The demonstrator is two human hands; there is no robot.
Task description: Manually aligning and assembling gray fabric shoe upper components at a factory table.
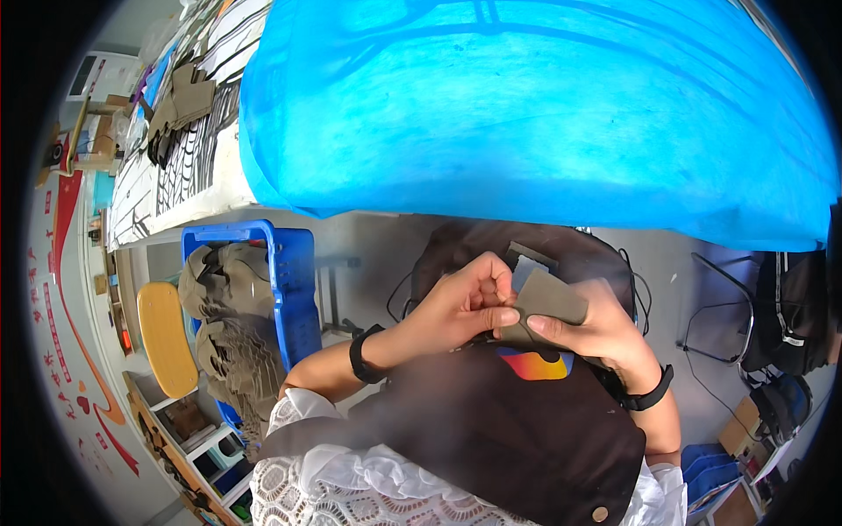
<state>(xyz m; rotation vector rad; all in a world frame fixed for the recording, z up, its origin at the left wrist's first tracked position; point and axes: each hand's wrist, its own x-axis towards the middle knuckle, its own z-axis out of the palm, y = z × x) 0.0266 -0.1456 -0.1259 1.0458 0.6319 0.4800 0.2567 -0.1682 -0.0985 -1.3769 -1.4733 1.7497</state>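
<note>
Above my lap, my right hand [605, 323] grips a small olive-grey fabric piece [554, 300], its thumb pressed flat on the near face. At the left edge of that piece my left hand [469, 302] is closed in a pinch, thumb and fingertips together on the cloth. Whether a thread or something else small is between those fingertips cannot be made out. Just beyond the hands show a pale grey-blue patch [524, 267] and a dark olive strip [537, 252], partly covered by the fabric piece. Black bands circle both wrists.
A blue-covered table [526, 123] spans the far side. To the left, a blue crate [296, 289] holds olive garments [230, 280], beside a wooden chair back [167, 337]. Olive cloth pieces [184, 101] lie on the patterned table cover. A metal-framed chair [728, 355] stands right; my dark apron [509, 430] covers my lap.
</note>
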